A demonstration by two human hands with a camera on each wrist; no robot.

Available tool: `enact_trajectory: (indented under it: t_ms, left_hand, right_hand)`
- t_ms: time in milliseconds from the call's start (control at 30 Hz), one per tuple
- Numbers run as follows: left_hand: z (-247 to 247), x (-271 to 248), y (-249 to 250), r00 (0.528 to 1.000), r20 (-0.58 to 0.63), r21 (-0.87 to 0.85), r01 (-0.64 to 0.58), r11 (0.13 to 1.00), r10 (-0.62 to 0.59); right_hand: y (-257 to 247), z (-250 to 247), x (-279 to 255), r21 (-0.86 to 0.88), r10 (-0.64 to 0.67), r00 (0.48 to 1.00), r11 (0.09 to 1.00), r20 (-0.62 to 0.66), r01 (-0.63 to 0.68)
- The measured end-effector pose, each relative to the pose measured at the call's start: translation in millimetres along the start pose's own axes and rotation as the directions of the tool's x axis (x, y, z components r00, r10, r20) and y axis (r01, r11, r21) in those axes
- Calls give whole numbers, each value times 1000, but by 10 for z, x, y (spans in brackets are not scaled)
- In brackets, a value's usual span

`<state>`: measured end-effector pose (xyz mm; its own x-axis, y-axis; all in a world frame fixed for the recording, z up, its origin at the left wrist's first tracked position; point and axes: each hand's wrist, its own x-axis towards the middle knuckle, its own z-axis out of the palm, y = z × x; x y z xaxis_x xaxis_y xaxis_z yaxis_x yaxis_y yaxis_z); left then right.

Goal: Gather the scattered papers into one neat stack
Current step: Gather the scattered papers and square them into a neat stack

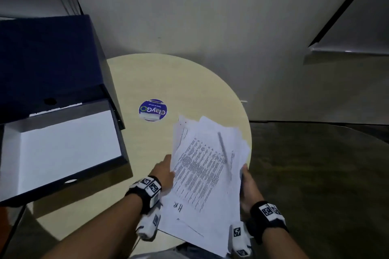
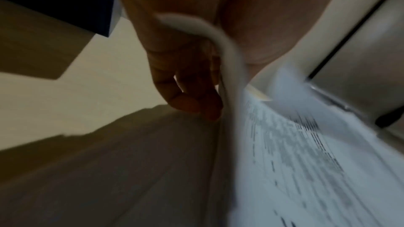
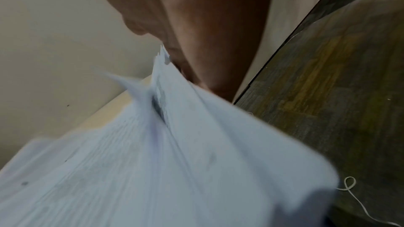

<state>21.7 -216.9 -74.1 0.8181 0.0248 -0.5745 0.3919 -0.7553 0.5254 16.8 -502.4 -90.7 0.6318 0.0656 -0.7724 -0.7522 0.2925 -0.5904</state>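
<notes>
A loose bundle of printed white papers (image 1: 206, 174) is held tilted above the near right part of the round table (image 1: 147, 82), its sheets fanned and uneven at the far end. My left hand (image 1: 165, 171) grips the bundle's left edge. In the left wrist view, the curled fingers (image 2: 192, 92) lie under the papers (image 2: 295, 161). My right hand (image 1: 247, 185) grips the right edge, and the right wrist view shows the papers (image 3: 153, 170) running into that hand (image 3: 207, 40). Both wrist views are blurred.
An open dark blue box (image 1: 63, 147) with a white inside sits on the table's left side, its lid (image 1: 48, 59) raised behind it. A round blue sticker (image 1: 153, 110) marks the table's middle. Dark floor (image 1: 315, 174) lies to the right, a pale wall behind.
</notes>
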Motion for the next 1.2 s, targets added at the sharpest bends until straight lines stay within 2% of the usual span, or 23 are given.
enact_trajectory:
  t_ms: [67,100,200,300,367,433,467,533,600,667,733,833,933,1033,1200]
  left_hand:
    - [99,40,-93,999,40,128,1,992,-6]
    - [120,45,-102,999,52,187,-7,982,-3]
    - [143,54,-82,998,56,357,-56,933,38]
    - [149,53,-78,995,79,386,-93,918,68]
    - [126,67,-134,993,86,239,-98,966,79]
    - [27,70,-193,997,31,-43,-63,997,64]
    - [-50,56,-186,999,-21,-216,-44,975,40]
    - [-253,-24,-75,995,-100,-534,-55,844,1]
    - [-499,-129,139,990,-121,-719,-135,682,68]
    - [-746,-218,339,967,-167,-770,-250,588,193]
    - [-927,-267,464,938,-251,-778,-342,527,238]
    - [-1044,-337,575,897,-377,-742,-441,505,229]
    - [-1080,-381,623,848,-457,-690,-528,495,269]
    - [-1107,-442,612,797,-549,-629,-593,502,254]
    - [-1181,-519,656,762,-602,-648,-641,411,239]
  right_hand:
    - [58,-72,101,-129,-8,998,992,-65,-1]
    - [183,-266,338,-217,-39,995,976,-88,19]
    - [418,-497,693,-438,-126,987,896,-95,72]
    - [353,-310,533,-464,-248,966,866,-72,188]
    - [196,-73,169,-394,-263,961,894,-82,211]
    - [64,58,-65,-293,-262,964,926,-44,238]
    - [-13,132,-189,-263,-282,959,925,5,274]
    - [-169,212,-345,-223,-337,940,914,49,339]
    - [-387,295,-516,-183,-393,915,897,88,402]
    - [-605,374,-630,-218,-449,889,863,85,456]
    - [-758,442,-647,-320,-488,872,822,32,472]
    - [-835,585,-632,-398,-484,872,815,-68,421]
    - [-829,739,-616,-361,-498,862,824,-98,436]
    - [-873,872,-653,-389,-556,815,795,-163,465]
    - [-942,963,-680,-334,-594,790,783,-150,525]
